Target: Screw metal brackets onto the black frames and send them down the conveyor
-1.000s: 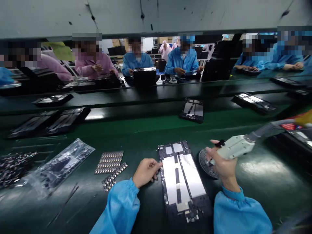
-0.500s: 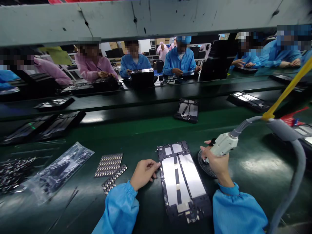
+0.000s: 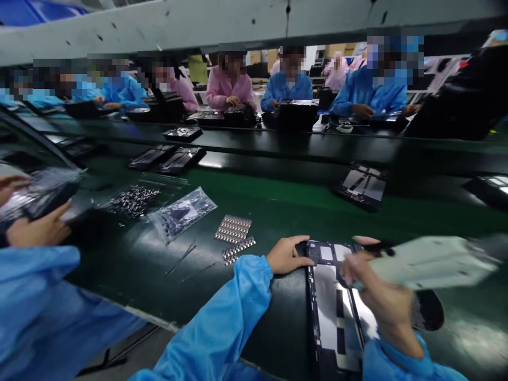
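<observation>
An opened tablet [image 3: 326, 299] with a black frame and silver battery panels lies flat on the bench in front of me. My left hand [image 3: 286, 255] holds its upper left corner, forefinger at the top edge and thumb along the side. Blurred by motion, my right hand [image 3: 387, 299] grips a white pistol-shaped electric screwdriver [image 3: 432, 264] over the upper right part of the tablet. The tool's tip is hidden behind my fingers. Behind my right wrist, a round black dish [image 3: 431, 311] is partly covered.
Left of my left hand lie sheets of small parts [image 3: 233, 227], tweezers [image 3: 181, 258], a clear bag [image 3: 184, 212] and a pile of small parts [image 3: 135, 201]. A co-worker's hands [image 3: 39, 227] hold a device at far left. Another opened tablet [image 3: 363, 185] lies farther back.
The view has swung left. My right hand has brought the screwdriver from the round dish across over the tablet. My left hand has moved up to the tablet's upper left corner.
</observation>
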`<control>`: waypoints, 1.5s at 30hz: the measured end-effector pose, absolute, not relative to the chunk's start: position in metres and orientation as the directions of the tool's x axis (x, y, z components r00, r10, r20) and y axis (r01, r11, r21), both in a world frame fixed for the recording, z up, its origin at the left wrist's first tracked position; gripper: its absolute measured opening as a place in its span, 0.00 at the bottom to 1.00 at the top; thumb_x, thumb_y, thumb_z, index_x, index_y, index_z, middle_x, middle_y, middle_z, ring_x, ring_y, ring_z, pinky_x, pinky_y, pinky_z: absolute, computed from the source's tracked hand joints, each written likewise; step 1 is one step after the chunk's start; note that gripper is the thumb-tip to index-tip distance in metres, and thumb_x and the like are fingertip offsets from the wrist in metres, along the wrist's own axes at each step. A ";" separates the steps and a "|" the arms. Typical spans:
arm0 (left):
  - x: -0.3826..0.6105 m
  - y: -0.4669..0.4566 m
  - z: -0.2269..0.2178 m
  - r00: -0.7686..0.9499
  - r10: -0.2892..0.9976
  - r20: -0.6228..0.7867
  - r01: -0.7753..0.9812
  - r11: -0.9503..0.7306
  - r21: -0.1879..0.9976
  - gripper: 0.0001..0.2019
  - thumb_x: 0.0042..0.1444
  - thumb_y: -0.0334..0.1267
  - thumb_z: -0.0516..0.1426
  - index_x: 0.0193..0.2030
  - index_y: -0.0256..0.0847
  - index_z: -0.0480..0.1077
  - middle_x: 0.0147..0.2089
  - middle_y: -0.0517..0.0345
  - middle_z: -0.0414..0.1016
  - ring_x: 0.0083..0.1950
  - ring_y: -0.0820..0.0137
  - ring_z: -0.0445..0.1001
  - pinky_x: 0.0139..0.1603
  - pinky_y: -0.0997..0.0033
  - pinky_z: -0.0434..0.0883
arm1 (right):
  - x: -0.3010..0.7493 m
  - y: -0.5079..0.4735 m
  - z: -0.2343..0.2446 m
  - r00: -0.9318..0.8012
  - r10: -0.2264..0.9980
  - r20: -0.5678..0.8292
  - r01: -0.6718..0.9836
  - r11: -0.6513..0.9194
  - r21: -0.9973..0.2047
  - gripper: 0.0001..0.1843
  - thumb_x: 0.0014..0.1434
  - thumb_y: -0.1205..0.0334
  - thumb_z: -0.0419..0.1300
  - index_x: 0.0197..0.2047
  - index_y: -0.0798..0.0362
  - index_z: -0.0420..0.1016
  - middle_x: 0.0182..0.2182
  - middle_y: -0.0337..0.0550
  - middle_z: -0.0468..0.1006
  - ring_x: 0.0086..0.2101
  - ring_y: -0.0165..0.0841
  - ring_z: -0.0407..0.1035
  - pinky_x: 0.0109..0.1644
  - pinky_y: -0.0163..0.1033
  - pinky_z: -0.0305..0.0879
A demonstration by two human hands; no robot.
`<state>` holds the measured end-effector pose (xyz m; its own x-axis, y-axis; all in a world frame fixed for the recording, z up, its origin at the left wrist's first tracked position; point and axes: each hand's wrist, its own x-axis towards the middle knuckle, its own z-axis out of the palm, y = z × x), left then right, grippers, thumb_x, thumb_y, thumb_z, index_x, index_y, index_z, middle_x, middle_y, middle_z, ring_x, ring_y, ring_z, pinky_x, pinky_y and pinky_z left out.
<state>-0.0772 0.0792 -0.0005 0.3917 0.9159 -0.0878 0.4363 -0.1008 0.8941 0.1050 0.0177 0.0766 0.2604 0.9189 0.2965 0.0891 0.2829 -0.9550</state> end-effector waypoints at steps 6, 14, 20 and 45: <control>-0.077 0.076 -0.005 0.432 0.897 -0.093 0.364 -0.079 0.928 0.42 0.42 0.48 0.68 0.64 0.38 0.63 0.21 0.67 0.68 0.24 0.71 0.71 0.26 0.77 0.65 | 0.063 0.042 0.057 0.058 0.962 0.268 0.085 0.263 -0.961 0.09 0.54 0.60 0.65 0.35 0.53 0.71 0.15 0.33 0.70 0.18 0.31 0.66 0.28 0.41 0.66; -0.075 0.079 -0.009 0.429 0.901 -0.067 0.365 -0.105 0.925 0.39 0.43 0.43 0.67 0.64 0.38 0.64 0.21 0.66 0.69 0.25 0.70 0.73 0.29 0.75 0.68 | 0.060 0.043 0.055 0.041 0.962 0.268 0.052 0.266 -0.963 0.16 0.54 0.62 0.65 0.46 0.55 0.71 0.14 0.31 0.69 0.16 0.31 0.65 0.24 0.38 0.64; -0.076 0.078 -0.010 0.431 0.900 -0.057 0.372 -0.120 0.920 0.39 0.43 0.43 0.67 0.64 0.38 0.64 0.22 0.65 0.71 0.26 0.69 0.74 0.29 0.75 0.68 | 0.059 0.045 0.051 0.042 0.964 0.262 0.035 0.260 -0.965 0.17 0.54 0.62 0.65 0.46 0.54 0.70 0.14 0.30 0.69 0.16 0.31 0.64 0.24 0.39 0.64; 0.004 -0.072 -0.057 0.690 0.551 0.469 0.500 -0.832 0.242 0.10 0.65 0.39 0.51 0.40 0.45 0.74 0.50 0.58 0.79 0.57 0.66 0.73 0.60 0.65 0.67 | 0.104 0.033 0.087 0.268 0.914 0.303 0.003 0.314 -0.949 0.18 0.50 0.63 0.68 0.44 0.50 0.71 0.17 0.31 0.71 0.20 0.32 0.66 0.32 0.42 0.67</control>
